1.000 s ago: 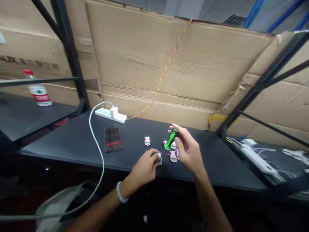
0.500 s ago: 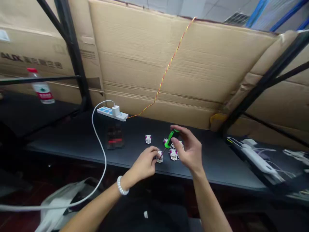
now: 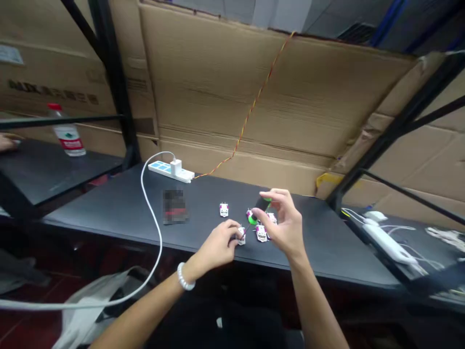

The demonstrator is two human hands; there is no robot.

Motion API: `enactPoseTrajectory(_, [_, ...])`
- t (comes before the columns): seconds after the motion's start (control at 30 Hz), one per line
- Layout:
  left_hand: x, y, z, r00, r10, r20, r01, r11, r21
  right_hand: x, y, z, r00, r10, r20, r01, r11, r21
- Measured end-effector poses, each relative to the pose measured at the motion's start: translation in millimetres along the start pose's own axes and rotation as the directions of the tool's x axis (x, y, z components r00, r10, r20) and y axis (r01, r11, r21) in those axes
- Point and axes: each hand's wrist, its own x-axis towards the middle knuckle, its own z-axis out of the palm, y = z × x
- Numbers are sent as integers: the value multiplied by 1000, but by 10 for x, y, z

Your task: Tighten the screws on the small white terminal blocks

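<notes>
A small white plug-like part (image 3: 242,236) with prongs lies at the front of the black table, pinched by my left hand (image 3: 220,244). My right hand (image 3: 285,220) is closed around a black and green screwdriver (image 3: 260,207). Its shaft slants down to the left and its tip is at the white part; whether it sits in a screw is too small to tell. Just right of it, beside the right hand, are several similar white and purple parts (image 3: 261,233). Another such part (image 3: 224,209) stands apart, beyond my left hand.
A white power strip (image 3: 171,171) with a charger and white cable (image 3: 154,223) sits at the back left. Near it lies a blurred dark item (image 3: 175,207). Cardboard (image 3: 232,97) walls the back. A water bottle (image 3: 69,138) and another person's hand (image 3: 6,143) are at left.
The screwdriver handle has turned in my right hand, whose fingers have shifted around it. My left hand keeps its hold on the white part. The view has darkened slightly.
</notes>
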Motion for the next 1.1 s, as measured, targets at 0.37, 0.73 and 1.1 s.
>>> enactPoseTrajectory(0.37, [11,-33,0,1000,16,-7,-16,1000,-18,63,-21,165,984,23,176,-77,949,307])
enactPoseTrajectory(0.73, [28,11,11,1000,-5,-20,5,1000,-22,136,-69,244,974,-64,217,-19,932,361])
enactPoseTrajectory(1.1, [10,3,-4,998,-43,-45,39,996,-81,139,-31,198,977,-50,206,-21,944,329])
